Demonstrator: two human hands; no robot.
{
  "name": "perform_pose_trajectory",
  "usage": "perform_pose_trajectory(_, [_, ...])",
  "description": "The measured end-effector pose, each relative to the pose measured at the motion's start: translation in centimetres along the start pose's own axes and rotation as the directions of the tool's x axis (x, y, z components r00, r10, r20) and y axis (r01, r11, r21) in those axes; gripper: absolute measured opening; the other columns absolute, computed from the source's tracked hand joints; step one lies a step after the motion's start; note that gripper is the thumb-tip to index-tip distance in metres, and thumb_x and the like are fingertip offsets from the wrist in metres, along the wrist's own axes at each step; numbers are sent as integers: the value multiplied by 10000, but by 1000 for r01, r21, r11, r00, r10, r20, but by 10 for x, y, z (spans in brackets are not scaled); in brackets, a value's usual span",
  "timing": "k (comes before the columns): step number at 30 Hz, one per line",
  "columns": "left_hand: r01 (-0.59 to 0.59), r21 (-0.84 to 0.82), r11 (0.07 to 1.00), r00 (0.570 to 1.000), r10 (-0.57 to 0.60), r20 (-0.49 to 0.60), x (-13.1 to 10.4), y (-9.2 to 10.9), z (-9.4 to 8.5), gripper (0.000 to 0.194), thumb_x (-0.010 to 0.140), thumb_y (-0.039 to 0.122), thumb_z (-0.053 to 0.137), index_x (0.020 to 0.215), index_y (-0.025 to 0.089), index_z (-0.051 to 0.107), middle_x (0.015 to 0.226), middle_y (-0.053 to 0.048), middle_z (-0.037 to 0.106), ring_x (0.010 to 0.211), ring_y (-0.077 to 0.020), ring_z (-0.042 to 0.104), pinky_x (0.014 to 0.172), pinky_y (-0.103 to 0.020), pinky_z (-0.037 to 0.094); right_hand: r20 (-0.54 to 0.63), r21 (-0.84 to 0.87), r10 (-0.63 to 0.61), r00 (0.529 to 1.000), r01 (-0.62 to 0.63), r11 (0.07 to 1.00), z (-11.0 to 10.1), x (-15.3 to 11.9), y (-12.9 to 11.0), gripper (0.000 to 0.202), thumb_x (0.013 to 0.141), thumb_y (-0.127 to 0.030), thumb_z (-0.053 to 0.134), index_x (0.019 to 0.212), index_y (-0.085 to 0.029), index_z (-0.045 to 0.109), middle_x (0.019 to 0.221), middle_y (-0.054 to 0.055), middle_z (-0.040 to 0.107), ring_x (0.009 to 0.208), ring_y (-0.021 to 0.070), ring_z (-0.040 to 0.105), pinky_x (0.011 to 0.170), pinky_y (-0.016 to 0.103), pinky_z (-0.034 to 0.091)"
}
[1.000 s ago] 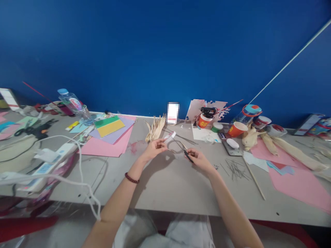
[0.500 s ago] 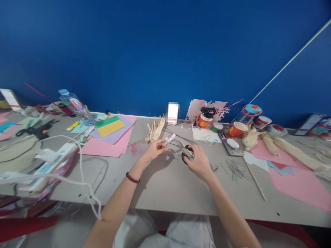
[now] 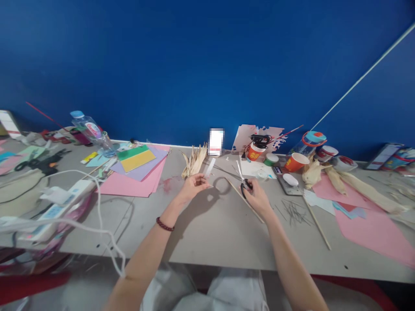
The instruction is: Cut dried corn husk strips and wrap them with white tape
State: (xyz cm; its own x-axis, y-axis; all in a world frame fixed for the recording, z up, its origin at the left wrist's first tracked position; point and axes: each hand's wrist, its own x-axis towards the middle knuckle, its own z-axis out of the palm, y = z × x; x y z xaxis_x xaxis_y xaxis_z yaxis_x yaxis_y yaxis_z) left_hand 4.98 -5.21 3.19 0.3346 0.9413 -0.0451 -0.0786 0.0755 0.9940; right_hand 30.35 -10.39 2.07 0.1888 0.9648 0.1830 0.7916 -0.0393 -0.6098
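My left hand (image 3: 194, 186) pinches a narrow white strip (image 3: 210, 166) that stands up from the fingertips. The strip's exact material is hard to make out. Scissors (image 3: 244, 181) with black handles are gripped in my right hand (image 3: 257, 196). Their blades point away from me and stand slightly apart, to the right of the strip and not touching it. Beneath the right hand a thin wooden stick (image 3: 241, 196) lies slanted on the table. Just beyond the left hand is a bundle of dried corn husk (image 3: 194, 162).
A phone (image 3: 216, 141) leans against the blue wall. Coloured paper (image 3: 129, 183), a water bottle (image 3: 94, 131) and a power strip (image 3: 63, 211) are at left. At right are paper cups (image 3: 296, 161), a white mouse (image 3: 290, 179), cut wires (image 3: 295, 211) and pink sheets (image 3: 372, 237).
My right hand has drawn the scissors to the right, away from the strip, and their blades now point more upward. The strip has turned, and my left hand has barely moved.
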Motion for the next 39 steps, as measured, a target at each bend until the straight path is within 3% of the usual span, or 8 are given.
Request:
perform_pose_trajectory(2, [8,-22,1000,1000,-8,-11,-1,3,0,443,585,247,763,966,122,576,715,1,624,690,-112,600,736,-264,456,43,-32,32,999,-31,999,1,4,7,325,746,-515,519,841,-206,543,696,22,596,671,192,540,606,279,381])
perform_pose_trajectory(5, [14,-19,1000,1000,-14,-2,-3,6,1,466,578,229,764,985,117,567,715,-5,628,711,-123,605,739,-268,451,-3,-118,42,999,-42,992,1,6,14,227,741,-431,532,755,-211,585,702,33,625,751,208,558,625,276,371])
perform_pose_trajectory(9, [7,-10,1000,1000,-7,13,-4,7,1,457,587,238,759,985,111,572,727,-14,629,716,-121,597,742,-269,446,29,-153,-61,998,64,986,2,6,15,153,725,-347,556,755,-221,637,760,37,647,874,219,544,722,286,384])
perform_pose_trajectory(14, [1,-2,1000,1000,-1,24,-3,6,1,482,593,249,752,1014,104,565,725,-8,621,704,-113,588,745,-267,441,135,-208,-170,976,196,958,12,-1,3,137,722,-314,570,671,-203,633,733,45,611,824,207,533,688,277,376])
perform_pose_trajectory(20, [-15,29,999,1000,15,24,-3,6,2,488,604,287,741,1023,107,566,739,-20,626,715,-125,587,779,-294,436,78,-204,-62,995,76,976,22,-9,-9,108,714,-285,586,797,-220,564,784,10,606,674,159,536,530,227,302])
perform_pose_trajectory(26, [-17,47,999,1000,17,2,-3,7,2,492,615,280,728,1055,129,568,748,-19,629,714,-130,586,781,-300,444,5,-245,-56,998,55,968,15,-4,0,109,756,-277,577,851,-228,558,872,30,632,800,197,568,567,250,327])
perform_pose_trajectory(31, [-35,84,996,999,34,15,-4,10,2,366,630,285,720,936,115,611,735,-34,625,735,-136,581,787,-296,448,-59,-276,-80,995,61,959,12,-1,6,126,763,-268,573,879,-226,550,875,32,619,856,217,560,615,274,360])
perform_pose_trajectory(39, [-40,70,997,999,40,10,-2,4,1,441,619,277,729,1001,109,584,736,-20,624,703,-120,582,793,-295,441,-14,-212,-41,999,37,977,17,-1,13,78,748,-243,572,814,-205,549,845,41,614,790,194,582,609,264,371])
